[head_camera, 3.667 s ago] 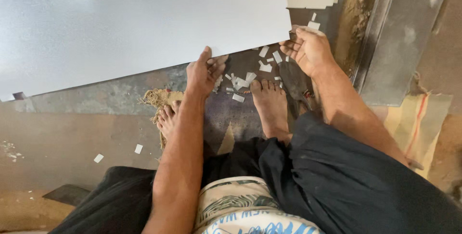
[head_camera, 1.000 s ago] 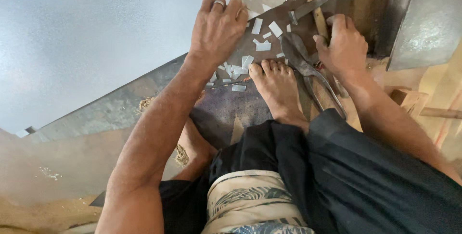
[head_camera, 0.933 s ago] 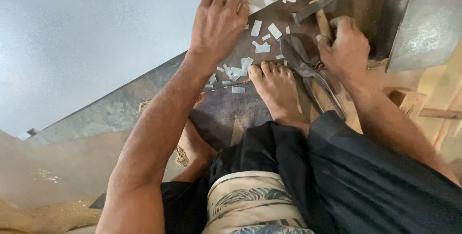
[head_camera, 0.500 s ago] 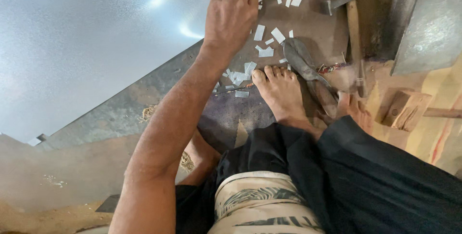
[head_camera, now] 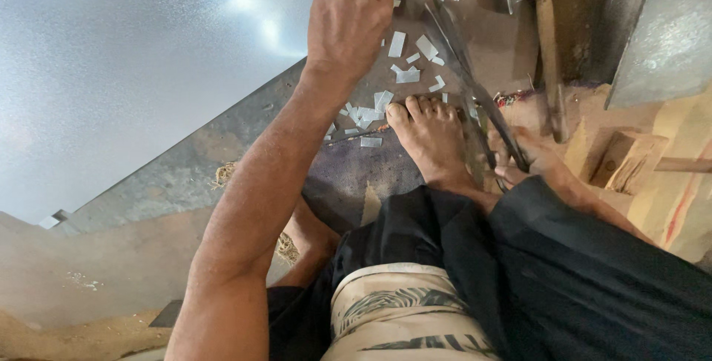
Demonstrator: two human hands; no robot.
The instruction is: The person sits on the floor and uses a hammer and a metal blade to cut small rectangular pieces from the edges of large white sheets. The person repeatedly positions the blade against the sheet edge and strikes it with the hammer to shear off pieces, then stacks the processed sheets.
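A big shiny metal sheet [head_camera: 126, 71] fills the upper left of the head view. My left hand [head_camera: 348, 23], a ring on one finger, is stretched out and grips the sheet's near edge. My right hand [head_camera: 523, 161] sits low beside my bare right foot [head_camera: 430, 135] and is closed on the handles of long metal shears [head_camera: 471, 86], whose blades point away toward the sheet's corner. Small cut metal scraps [head_camera: 404, 71] lie scattered on the dark floor around my toes.
A hammer [head_camera: 545, 42] with a wooden handle lies to the right of the shears. A wooden block [head_camera: 623, 157] rests at right, below another metal sheet [head_camera: 660, 27] leaning in the upper right corner. My other foot [head_camera: 308, 238] is tucked under my left arm.
My left hand slid further away along the sheet's edge. My right hand drew back beside my foot and now holds the shears. The camera tilted, bringing the hammer into view.
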